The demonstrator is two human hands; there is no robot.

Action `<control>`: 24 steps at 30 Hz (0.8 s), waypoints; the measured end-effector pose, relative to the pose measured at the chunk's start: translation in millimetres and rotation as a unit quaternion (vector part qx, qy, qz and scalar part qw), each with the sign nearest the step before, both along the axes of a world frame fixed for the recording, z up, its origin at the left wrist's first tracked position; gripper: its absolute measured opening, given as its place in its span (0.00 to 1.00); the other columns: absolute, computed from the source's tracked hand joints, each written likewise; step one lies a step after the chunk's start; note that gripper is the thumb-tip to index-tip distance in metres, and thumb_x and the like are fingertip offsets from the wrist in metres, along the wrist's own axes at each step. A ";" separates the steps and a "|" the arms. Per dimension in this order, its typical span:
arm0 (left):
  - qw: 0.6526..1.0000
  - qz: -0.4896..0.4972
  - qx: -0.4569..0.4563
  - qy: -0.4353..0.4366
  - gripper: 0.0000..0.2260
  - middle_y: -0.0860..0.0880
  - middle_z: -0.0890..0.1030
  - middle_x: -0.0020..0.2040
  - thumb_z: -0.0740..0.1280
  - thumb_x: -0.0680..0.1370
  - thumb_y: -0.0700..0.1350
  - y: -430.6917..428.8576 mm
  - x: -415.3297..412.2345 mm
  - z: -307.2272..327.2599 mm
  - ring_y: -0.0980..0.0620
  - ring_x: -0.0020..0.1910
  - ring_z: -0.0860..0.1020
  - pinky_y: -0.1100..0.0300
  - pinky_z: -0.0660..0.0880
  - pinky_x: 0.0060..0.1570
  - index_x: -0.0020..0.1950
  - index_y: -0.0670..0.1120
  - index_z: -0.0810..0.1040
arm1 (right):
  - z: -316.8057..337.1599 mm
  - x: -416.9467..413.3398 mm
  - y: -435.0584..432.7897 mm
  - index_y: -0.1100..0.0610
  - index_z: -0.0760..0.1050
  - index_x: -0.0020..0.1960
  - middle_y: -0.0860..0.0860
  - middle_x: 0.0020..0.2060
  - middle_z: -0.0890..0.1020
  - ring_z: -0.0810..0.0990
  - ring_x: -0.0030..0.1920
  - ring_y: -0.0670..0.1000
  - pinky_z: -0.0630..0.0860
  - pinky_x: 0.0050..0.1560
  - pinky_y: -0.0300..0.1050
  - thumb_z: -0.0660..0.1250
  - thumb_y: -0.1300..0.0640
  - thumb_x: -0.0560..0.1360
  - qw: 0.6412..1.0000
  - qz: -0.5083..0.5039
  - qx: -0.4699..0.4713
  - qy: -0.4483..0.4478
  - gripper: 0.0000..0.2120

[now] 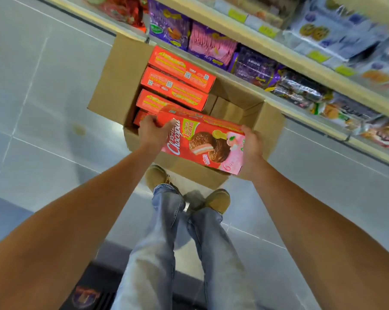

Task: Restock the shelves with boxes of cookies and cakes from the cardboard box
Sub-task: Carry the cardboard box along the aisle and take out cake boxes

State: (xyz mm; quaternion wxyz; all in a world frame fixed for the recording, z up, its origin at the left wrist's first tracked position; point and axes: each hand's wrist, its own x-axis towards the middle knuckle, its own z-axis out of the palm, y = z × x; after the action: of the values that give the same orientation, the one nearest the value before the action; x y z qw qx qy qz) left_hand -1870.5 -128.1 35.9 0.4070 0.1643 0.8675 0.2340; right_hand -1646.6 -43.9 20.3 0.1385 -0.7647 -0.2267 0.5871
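An open cardboard box [115, 86] stands on the floor against the shelf. Several red cake boxes [177, 70] stand on edge in its left half; the right half shows bare cardboard. I hold one red Choco Pie box [202, 142] flat above the carton's near side, its front face up. My left hand [153, 133] grips its left end, fingers curled over the edge. My right hand [251, 148] grips its right end.
Shelves [251, 39] run along the top right, stocked with purple and pink snack packs [211, 45] and blue-white cookie bags [327, 30]. Grey tiled floor [43, 97] lies to the left. My shoes [218, 200] stand just behind the carton. A dark mat lies at the bottom.
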 end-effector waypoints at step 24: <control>0.711 -0.573 0.129 0.387 0.33 0.42 0.73 0.61 0.68 0.70 0.61 118.3 156.9 454.4 0.40 0.60 0.73 0.47 0.71 0.53 0.65 0.42 0.63 | 490.6 73.8 59.3 0.56 0.74 0.50 0.51 0.41 0.77 0.76 0.47 0.54 0.75 0.52 0.50 0.52 0.36 0.78 0.965 0.217 0.146 0.022 0.25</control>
State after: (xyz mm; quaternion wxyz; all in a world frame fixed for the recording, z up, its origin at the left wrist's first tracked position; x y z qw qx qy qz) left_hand -1713.6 -9.8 490.3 0.0665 0.7568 0.6501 -0.0181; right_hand -1572.8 15.4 510.9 0.1228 -0.6556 -0.4673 0.5803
